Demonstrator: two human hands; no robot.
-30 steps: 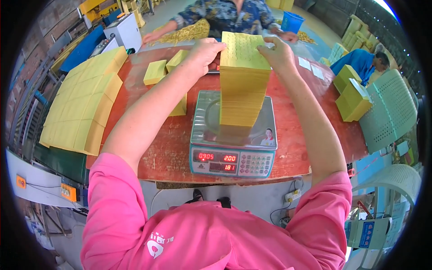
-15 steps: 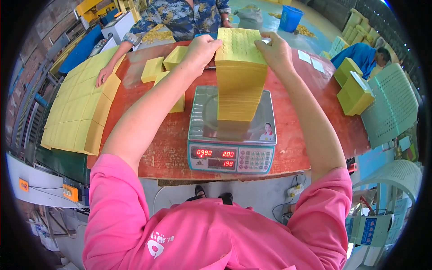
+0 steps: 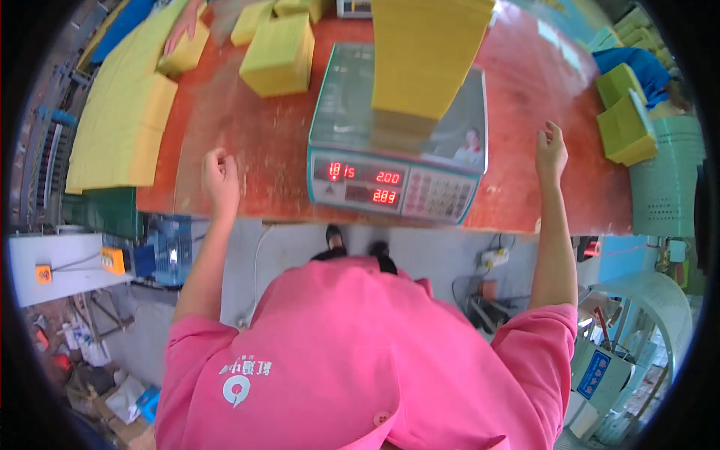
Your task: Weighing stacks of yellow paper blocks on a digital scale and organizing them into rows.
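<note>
A tall stack of yellow paper (image 3: 424, 64) stands on the metal pan of a digital scale (image 3: 341, 112), its top cut off by the upper picture edge. Red digits glow on the scale's front panel. To the left of the scale, my left hand (image 3: 220, 174) hovers near the table's front edge, loosely curled, slightly blurred and empty. My right hand (image 3: 552, 150) is right of the scale, fingers bent and a little apart, with nothing in them. Neither hand touches the stack.
Yellow paper blocks (image 3: 279, 56) sit behind and left of the scale on the red table (image 3: 259, 142). A broad bank of yellow stacks (image 3: 112, 124) lines the left, where another person's hand (image 3: 184, 30) rests. More yellow blocks (image 3: 626, 131) stand at the right beside a person in blue.
Both my hands have let go of the stack's top and drawn back and apart to either side of the scale. The view has tipped downward, and the scale's digits have changed.
</note>
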